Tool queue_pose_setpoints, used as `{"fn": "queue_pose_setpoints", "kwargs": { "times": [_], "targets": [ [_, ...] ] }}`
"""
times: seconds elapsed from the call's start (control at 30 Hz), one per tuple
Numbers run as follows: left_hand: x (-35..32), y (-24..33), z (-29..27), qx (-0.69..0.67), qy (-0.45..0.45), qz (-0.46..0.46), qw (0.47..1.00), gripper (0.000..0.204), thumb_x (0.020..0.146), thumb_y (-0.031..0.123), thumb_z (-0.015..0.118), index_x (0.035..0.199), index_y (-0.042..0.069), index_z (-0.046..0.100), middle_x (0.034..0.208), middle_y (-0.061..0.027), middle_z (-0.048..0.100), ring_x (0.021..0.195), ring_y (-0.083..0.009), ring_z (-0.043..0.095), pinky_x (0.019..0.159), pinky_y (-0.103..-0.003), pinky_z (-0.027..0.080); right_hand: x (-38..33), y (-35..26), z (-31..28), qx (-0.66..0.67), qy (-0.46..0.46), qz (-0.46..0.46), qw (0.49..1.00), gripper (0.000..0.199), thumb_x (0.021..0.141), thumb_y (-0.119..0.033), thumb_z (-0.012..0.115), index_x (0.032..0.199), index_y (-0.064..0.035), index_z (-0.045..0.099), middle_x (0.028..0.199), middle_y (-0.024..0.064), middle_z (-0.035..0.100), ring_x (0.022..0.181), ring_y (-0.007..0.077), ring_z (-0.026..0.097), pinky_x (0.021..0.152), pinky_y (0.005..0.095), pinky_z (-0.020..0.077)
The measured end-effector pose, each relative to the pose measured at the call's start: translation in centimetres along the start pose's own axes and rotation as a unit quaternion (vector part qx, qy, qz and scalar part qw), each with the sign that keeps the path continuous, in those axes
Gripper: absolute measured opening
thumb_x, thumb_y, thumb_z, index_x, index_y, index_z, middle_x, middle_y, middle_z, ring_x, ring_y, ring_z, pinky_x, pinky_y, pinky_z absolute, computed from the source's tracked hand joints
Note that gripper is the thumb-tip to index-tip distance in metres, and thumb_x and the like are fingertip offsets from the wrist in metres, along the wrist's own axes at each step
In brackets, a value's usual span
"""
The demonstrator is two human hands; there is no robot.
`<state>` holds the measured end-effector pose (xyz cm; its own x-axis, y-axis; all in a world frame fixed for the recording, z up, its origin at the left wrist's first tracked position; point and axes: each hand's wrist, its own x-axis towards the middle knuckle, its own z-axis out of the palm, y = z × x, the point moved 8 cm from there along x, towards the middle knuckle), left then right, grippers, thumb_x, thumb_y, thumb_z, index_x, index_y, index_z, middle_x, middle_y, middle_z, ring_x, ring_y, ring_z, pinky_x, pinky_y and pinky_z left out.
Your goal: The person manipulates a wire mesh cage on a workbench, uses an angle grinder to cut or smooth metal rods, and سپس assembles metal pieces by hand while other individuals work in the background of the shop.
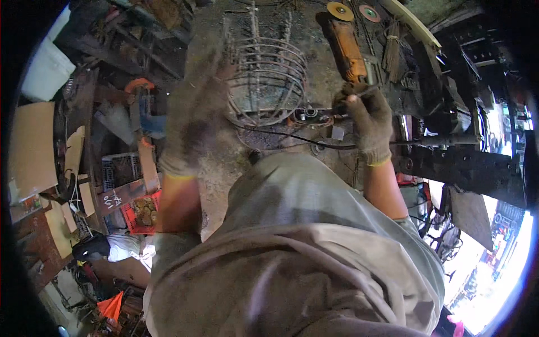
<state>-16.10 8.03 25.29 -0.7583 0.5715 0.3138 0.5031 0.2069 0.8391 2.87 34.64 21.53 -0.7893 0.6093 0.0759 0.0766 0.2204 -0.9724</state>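
My left hand (193, 121), in a greyish work glove, is smeared by motion beside the left edge of a round cage of bent metal rods (269, 70). Its fingers cannot be made out. My right hand (373, 121), gloved the same way, is closed with the thumb up, around something dark that I cannot make out. Just beyond its fingertips lies an orange angle grinder (345, 50) with a yellowish disc. A black cable (303, 137) runs below the cage and passes my right wrist.
Another disc (369, 13) and a bundle of thin rods (392, 50) lie at the far right. Small metal parts (310, 114) sit between the cage and my right hand. To the left are an orange-and-blue clamp-like tool (147, 106), a red crate (141, 214) and cardboard (33, 149).
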Motion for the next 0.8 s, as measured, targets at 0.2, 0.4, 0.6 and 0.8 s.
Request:
{"fn": "queue_pose_setpoints", "kwargs": {
  "times": [0.2,0.4,0.6,0.8],
  "targets": [
    [8.5,-7.4,-4.5,-0.308,0.023,-0.167,0.936,0.035,0.097,0.015,0.064,0.128,0.0,0.061,0.111,-0.0086,0.067,0.091,-0.015,0.067,0.075,-0.028,0.056,-0.8,1.9,-1.4,0.063,0.074,0.037,0.995,0.023,0.095,-0.018,0.066,0.11,-0.0001,0.066,0.095,0.0057,0.069,0.084,0.012,0.062,0.078,0.0273,0.0499],
    [19.2,-13.4,-4.1,-0.318,-0.043,-0.16,0.934,0.032,0.093,0.02,0.071,0.121,0.004,0.067,0.101,-0.0038,0.07,0.083,-0.0143,0.067,0.076,-0.031,0.059,-1.5,1.2,-1.9,0.056,0.11,0.056,0.991,0.027,0.097,-0.02,0.065,0.114,0.0005,0.066,0.097,0.0075,0.07,0.086,0.0131,0.064,0.079,0.0285,0.051],
    [29.1,-20.8,1.1,0.268,-0.17,-0.06,0.946,0.038,0.092,0.036,0.063,0.114,0.006,0.071,0.105,-0.0108,0.072,0.091,-0.0263,0.068,0.084,-0.041,0.051,-3.2,2.0,-2.8,0.049,0.188,0.066,0.979,0.023,0.098,-0.018,0.062,0.11,0.0,0.066,0.096,0.007,0.07,0.085,0.0121,0.063,0.079,0.0283,0.0511],
    [28.8,-21.7,6.9,0.395,-0.29,-0.1,0.866,0.043,0.092,0.042,0.059,0.116,0.008,0.071,0.125,-0.0182,0.066,0.112,-0.0326,0.065,0.096,-0.041,0.05,-4.3,2.5,-3.3,0.069,0.222,0.076,0.97,0.021,0.099,-0.014,0.06,0.114,-0.0003,0.063,0.092,0.0028,0.064,0.08,0.0112,0.058,0.074,0.0258,0.0473]
  ]
}}
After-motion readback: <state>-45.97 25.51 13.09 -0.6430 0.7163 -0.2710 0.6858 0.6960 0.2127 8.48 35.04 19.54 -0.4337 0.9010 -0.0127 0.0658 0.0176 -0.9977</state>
